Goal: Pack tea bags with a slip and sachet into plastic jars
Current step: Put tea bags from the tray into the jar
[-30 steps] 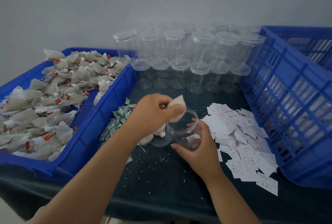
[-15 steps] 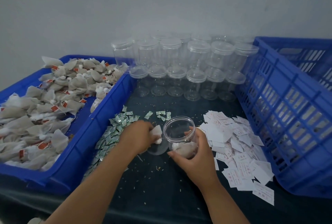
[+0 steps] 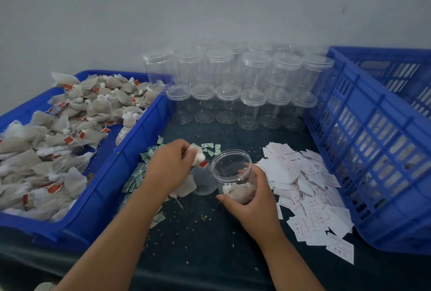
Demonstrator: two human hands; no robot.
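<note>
Bag-filling step: right grip (image 3: 254,199) clamps the clear plastic jar (image 3: 229,167), left grip (image 3: 170,167) at its nine o'clock pinches a pale red-tagged tea bag (image 3: 198,153), judged due over the rim next.

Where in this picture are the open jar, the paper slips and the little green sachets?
open jar (image 3: 227,182), head view, front wall just below the rim.
paper slips (image 3: 307,188), head view, middle of the white pile.
green sachets (image 3: 136,177), head view, middle of the scattered heap.
</note>
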